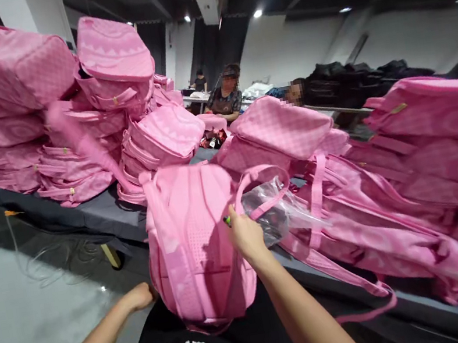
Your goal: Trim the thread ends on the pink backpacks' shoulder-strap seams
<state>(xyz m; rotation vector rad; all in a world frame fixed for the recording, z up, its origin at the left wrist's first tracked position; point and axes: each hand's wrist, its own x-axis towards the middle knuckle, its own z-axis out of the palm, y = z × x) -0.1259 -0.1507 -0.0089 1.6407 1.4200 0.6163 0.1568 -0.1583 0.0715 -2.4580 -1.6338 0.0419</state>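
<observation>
Beyond both hands runs a dark surface (105, 211), with a tall stack of pink backpacks (20, 72) past the left hand (142, 296) and a second stack (443, 157) outward of the right hand (246, 232). The pink backpack being handled (199, 242) is upright between the hands, shoulder straps facing the person. The left hand is curled at its lower side; whether it grips fabric, one cannot tell. Clear plastic (274, 221) and a looped strap (270, 202) sit just beside the right hand, which is closed around a small green-tipped item (227, 220). The step appears to be strap handling; the next move would call for steadying the backpack.
</observation>
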